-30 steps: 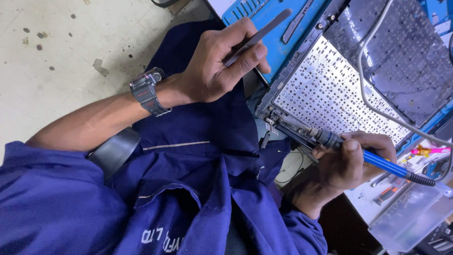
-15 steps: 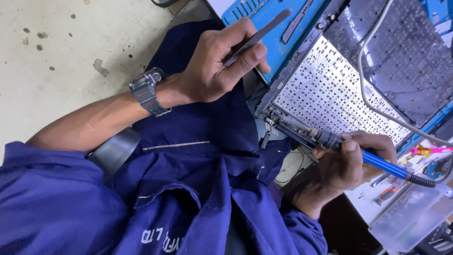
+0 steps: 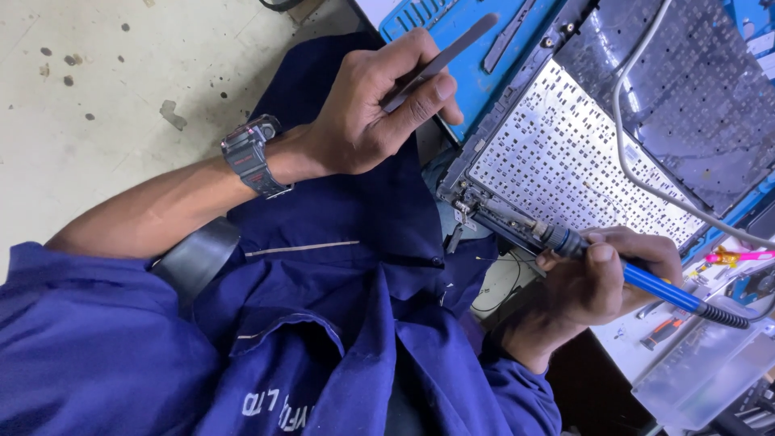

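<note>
My left hand [image 3: 371,113], with a dark wristwatch [image 3: 250,153] on its wrist, pinches grey metal tweezers [image 3: 452,48] above the blue work mat [image 3: 476,73]. My right hand [image 3: 605,282] grips a blue-handled soldering iron [image 3: 662,292]. Its metal tip rests at the near corner of an opened laptop base [image 3: 565,153], by the hinge. The perforated silver back of the keyboard is exposed. My left hand stays apart from the laptop, just off its edge.
A white cable [image 3: 638,169] curves across the laptop's dark panel. A clear plastic box [image 3: 702,375] and small hand tools [image 3: 666,329] lie on the bench by my right hand. My blue coverall fills the lower left, over a speckled pale floor [image 3: 97,97].
</note>
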